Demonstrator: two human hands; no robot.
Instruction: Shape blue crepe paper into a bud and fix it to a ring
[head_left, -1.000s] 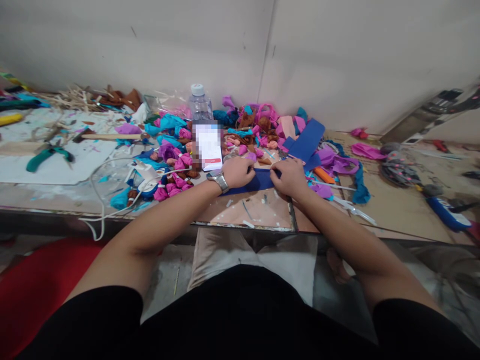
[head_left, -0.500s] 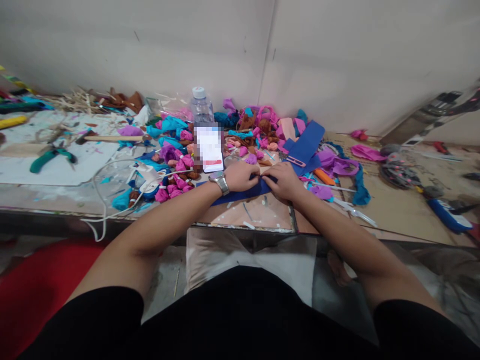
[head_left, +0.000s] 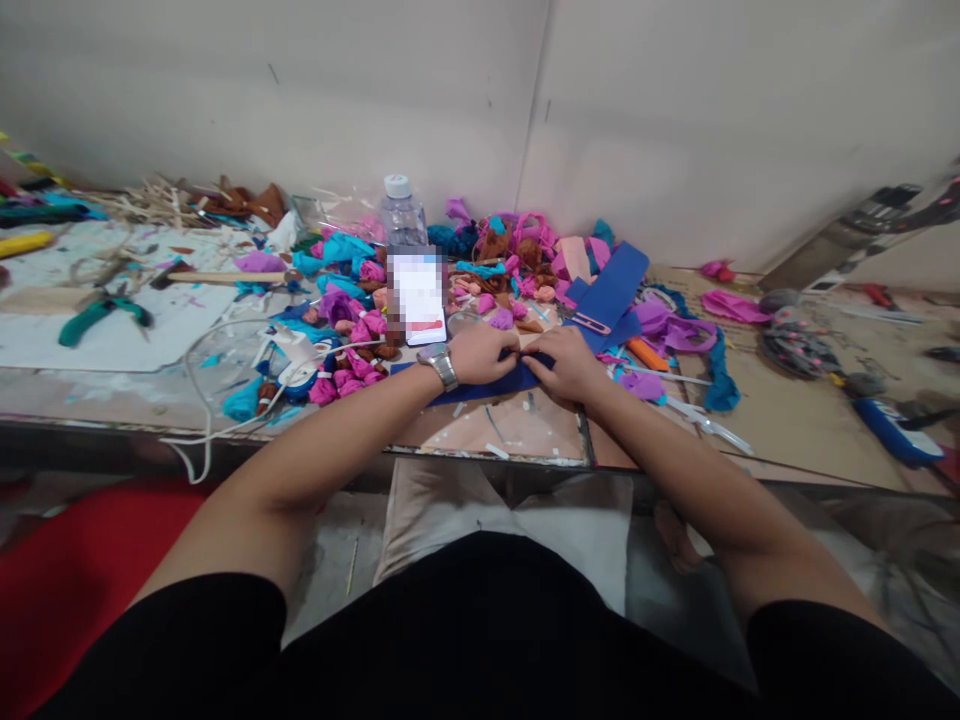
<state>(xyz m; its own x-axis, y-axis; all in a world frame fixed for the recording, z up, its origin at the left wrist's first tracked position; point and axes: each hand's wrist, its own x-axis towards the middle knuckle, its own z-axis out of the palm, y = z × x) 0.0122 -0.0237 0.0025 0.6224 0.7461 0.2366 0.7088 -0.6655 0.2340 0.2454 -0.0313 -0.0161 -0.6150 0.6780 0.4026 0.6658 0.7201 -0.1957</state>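
A strip of dark blue crepe paper lies across the near part of the worktable. My left hand, with a metal watch on the wrist, pinches the strip with curled fingers. My right hand meets it fingertip to fingertip, also closed on the blue strip. The spot where the fingers meet is partly hidden. Just beyond my hands a phone stands with its screen lit.
A heap of pink, purple, teal and brown paper pieces covers the table behind the hands. A water bottle, another blue strip, an orange tool, white cable, green pliers and a red stool are nearby.
My right hand has slid left along the blue strip until it meets my left hand. The strip's exposed middle has closed up.
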